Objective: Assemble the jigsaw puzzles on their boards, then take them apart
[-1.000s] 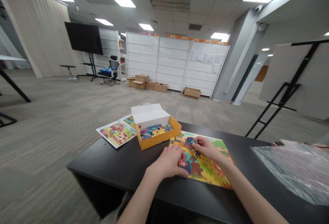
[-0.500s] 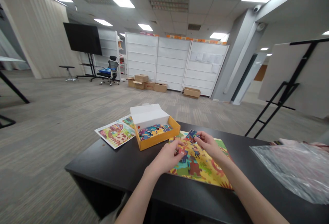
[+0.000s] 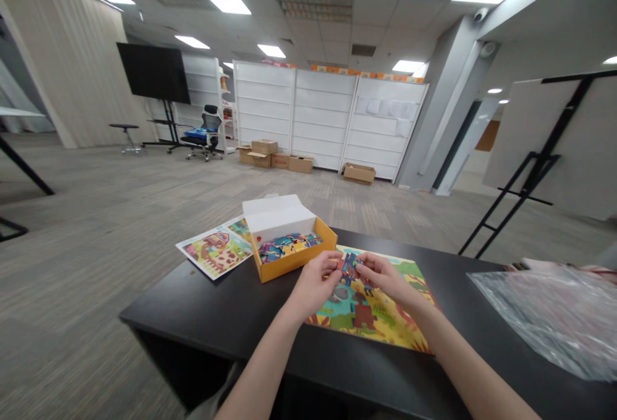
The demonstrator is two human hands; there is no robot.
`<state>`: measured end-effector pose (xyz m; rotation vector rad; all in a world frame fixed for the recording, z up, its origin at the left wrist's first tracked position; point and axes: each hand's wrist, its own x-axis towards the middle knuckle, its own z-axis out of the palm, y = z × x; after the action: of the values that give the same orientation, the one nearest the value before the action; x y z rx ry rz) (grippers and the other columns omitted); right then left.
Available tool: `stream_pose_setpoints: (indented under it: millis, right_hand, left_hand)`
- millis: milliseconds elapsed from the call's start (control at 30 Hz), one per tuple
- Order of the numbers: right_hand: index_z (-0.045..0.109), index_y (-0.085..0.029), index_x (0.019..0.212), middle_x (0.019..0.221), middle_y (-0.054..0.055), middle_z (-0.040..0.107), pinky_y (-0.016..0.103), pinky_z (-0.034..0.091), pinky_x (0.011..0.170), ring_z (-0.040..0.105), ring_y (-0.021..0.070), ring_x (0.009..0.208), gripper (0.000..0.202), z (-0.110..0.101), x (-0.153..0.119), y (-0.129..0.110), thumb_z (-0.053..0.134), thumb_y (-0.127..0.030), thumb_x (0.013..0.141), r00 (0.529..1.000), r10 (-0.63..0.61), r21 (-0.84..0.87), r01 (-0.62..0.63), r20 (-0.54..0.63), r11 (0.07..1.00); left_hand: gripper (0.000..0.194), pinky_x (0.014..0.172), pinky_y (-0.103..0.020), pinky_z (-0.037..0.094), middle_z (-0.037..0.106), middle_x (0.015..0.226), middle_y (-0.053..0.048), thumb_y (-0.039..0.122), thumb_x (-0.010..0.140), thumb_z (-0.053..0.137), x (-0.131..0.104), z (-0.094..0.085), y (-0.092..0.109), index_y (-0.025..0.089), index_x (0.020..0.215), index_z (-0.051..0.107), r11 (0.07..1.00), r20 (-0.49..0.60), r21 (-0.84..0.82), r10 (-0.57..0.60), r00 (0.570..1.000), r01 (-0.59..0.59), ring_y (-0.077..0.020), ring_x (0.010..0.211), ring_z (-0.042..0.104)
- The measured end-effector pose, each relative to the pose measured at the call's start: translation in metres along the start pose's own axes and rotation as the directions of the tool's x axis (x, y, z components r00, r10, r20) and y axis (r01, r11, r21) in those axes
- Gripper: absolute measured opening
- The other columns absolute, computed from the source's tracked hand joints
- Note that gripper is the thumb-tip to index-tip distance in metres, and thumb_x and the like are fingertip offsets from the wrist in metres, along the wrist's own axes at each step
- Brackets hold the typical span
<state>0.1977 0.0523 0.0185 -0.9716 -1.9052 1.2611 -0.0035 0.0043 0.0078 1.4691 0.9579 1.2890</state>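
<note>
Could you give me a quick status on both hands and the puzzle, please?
Left hand and right hand together pinch puzzle pieces above the puzzle board. Orange box of loose pieces sits just left. Nothing between hands and board.

Matt black table (image 3: 231,317) (smooth); crinkled glossy plastic (image 3: 554,323).

I see both bare forearms reaching forward from the bottom edge, converging at centre. Left hand (image 3: 314,282) back up, fingers curled, thumb and fingertips pinched. Right hand (image 3: 383,276) mirrors it, fingers pinched toward the left. Fingertips of both nearly meet, hands raised slightly.
</note>
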Motion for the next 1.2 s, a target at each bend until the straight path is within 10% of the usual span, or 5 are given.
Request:
stream_pose_setpoints:
  millis: [333, 500, 667, 800, 1200]
  right_hand:
    - [0.068, -0.018, 0.101, 0.087, 0.003, 0.070, 0.027, 0.046, 0.066, 0.062, 0.0162, 0.074, 0.038, 0.005, -0.005, -0.006, 0.067, -0.054, 0.087, 0.992, -0.022, 0.017, 0.020, 0.121, 1.000]
    - [0.069, -0.019, 0.096, 0.083, 0.001, 0.066, 0.026, 0.043, 0.063, 0.057, 0.0153, 0.071, 0.035, -0.009, -0.014, -0.015, 0.070, -0.052, 0.085, 0.973, 0.012, -0.350, 0.071, 0.231, 0.934]
    - [0.069, -0.019, 0.097, 0.091, 0.001, 0.067, 0.026, 0.042, 0.064, 0.057, 0.0162, 0.074, 0.045, -0.021, -0.019, -0.015, 0.085, -0.047, 0.067, 0.944, 0.198, -0.579, -0.010, 0.263, 0.815]
    - [0.068, -0.021, 0.105, 0.101, 0.002, 0.067, 0.027, 0.043, 0.070, 0.057, 0.0188, 0.083, 0.058, -0.020, -0.021, -0.015, 0.090, -0.046, 0.057, 0.937, 0.223, -0.631, -0.003, 0.268, 0.775]
    - [0.065, -0.021, 0.096, 0.082, -0.003, 0.063, 0.025, 0.038, 0.063, 0.053, 0.0148, 0.074, 0.039, -0.016, -0.020, -0.015, 0.084, -0.028, 0.063, 0.939, 0.244, -0.596, -0.055, 0.241, 0.801]
  left_hand:
    - [0.045, 0.076, -0.030, 0.057, 0.074, 0.092, -0.005, 0.016, 0.078, 0.066, -0.004, 0.008, -0.008, 0.018, 0.123, 0.056, 1.000, -0.002, 0.000, -0.006, 1.000, 0.006, -0.0193, 0.081, 0.074]
    - [0.024, 0.064, -0.023, 0.051, 0.070, 0.078, 0.001, 0.019, 0.078, 0.065, 0.000, 0.003, -0.004, 0.020, 0.101, 0.057, 0.998, -0.102, -0.069, -0.006, 0.995, -0.001, -0.0159, 0.070, 0.070]
    - [0.028, 0.076, -0.026, 0.053, 0.071, 0.089, -0.002, 0.027, 0.077, 0.074, 0.008, -0.011, 0.001, 0.020, 0.095, 0.054, 0.955, -0.523, -0.270, -0.036, 0.852, -0.126, -0.0155, 0.083, 0.069]
    - [0.023, 0.081, -0.027, 0.055, 0.070, 0.092, -0.003, 0.020, 0.079, 0.073, 0.011, -0.019, 0.007, 0.018, 0.094, 0.056, 0.868, -0.627, -0.469, -0.197, 0.754, -0.163, -0.0132, 0.085, 0.069]
    - [0.045, 0.086, -0.034, 0.057, 0.076, 0.098, -0.011, 0.023, 0.080, 0.075, 0.007, -0.018, 0.006, 0.012, 0.122, 0.065, 0.917, -0.292, -0.379, -0.247, 0.924, 0.125, -0.0218, 0.091, 0.072]
